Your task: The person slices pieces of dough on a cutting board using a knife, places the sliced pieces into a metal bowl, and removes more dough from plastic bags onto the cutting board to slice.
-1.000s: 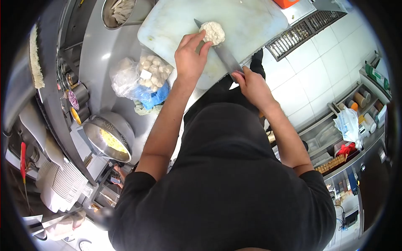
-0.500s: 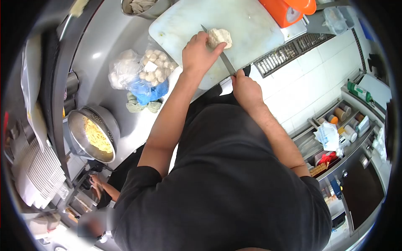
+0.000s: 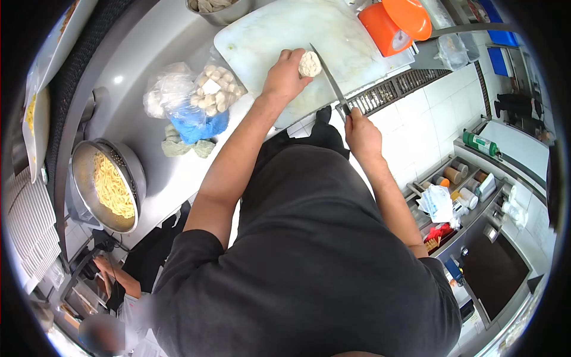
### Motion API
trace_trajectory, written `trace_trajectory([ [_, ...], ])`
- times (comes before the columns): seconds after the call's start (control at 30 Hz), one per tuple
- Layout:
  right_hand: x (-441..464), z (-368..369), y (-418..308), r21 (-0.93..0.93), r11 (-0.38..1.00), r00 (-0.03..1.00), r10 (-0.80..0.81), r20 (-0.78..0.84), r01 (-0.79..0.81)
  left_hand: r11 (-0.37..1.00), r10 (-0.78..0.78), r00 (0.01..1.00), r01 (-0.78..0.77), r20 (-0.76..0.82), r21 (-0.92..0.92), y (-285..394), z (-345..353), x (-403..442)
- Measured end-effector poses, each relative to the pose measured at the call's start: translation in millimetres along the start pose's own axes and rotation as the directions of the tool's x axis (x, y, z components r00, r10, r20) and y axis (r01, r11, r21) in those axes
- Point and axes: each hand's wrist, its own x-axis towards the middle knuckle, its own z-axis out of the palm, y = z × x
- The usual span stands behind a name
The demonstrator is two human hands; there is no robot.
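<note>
Left hand (image 3: 285,77) gripped white lump (image 3: 309,64) over board (image 3: 256,43) | right hand (image 3: 363,138) was clenched round knife (image 3: 332,83), blade just beside lump | bag (image 3: 215,90) lay near board | orange scale (image 3: 383,33) stood near board's far edge

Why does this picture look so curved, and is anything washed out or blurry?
Head view: probably a very wide lens, bending the shelves, with black corners; head view: glare spots the steel counter, its near edge washed out; head view: the lower-left person's head is smudged, the knife fairly crisp.
</note>
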Motion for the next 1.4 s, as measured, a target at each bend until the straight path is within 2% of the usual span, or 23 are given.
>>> trace_trajectory([
  [0.1, 4, 0, -5, 0.014, 1.000, 0.998, -0.001, 0.057, 0.000, 0.989, -0.052, 0.997, 0.044, 0.051, 0.144, 15, -6, 5],
  [0.3, 8, -15, 0, 0.006, 1.000, 0.998, -0.003, 0.060, 0.003, 0.964, -0.049, 0.993, 0.019, 0.104, 0.265, 25, -19, 6],
  [0.4, -1, -34, -9, 0.048, 0.998, 0.999, 0.026, 0.025, -0.028, 0.962, 0.037, 0.998, -0.048, 0.046, 0.268, 23, -23, 4],
  [0.5, -11, -49, -17, 0.026, 0.999, 0.994, 0.038, 0.101, -0.041, 0.953, 0.108, 0.991, -0.124, 0.073, 0.278, 17, -23, 12],
  [0.6, -18, -50, -18, 0.016, 0.999, 0.990, 0.047, 0.131, -0.049, 0.949, 0.072, 0.979, -0.126, 0.192, 0.288, 15, -25, 21],
  [0.83, -13, -34, -21, 0.012, 0.995, 0.972, 0.096, 0.215, -0.101, 0.963, 0.119, 0.979, -0.155, 0.168, 0.220, 6, -21, 28],
  [1.0, 17, 6, -18, 0.092, 0.994, 0.981, 0.045, 0.188, -0.063, 0.971, 0.101, 0.976, -0.138, 0.193, 0.194, 3, -25, 31],
  [1.2, 20, -37, -22, 0.053, 0.999, 0.986, 0.003, 0.168, -0.012, 0.988, 0.047, 0.978, -0.076, 0.204, 0.136, -3, -27, 27],
  [1.4, -13, -63, -30, 0.000, 0.999, 0.963, 0.046, 0.266, -0.048, 0.983, 0.063, 0.979, -0.094, 0.194, 0.156, -3, -27, 25],
])
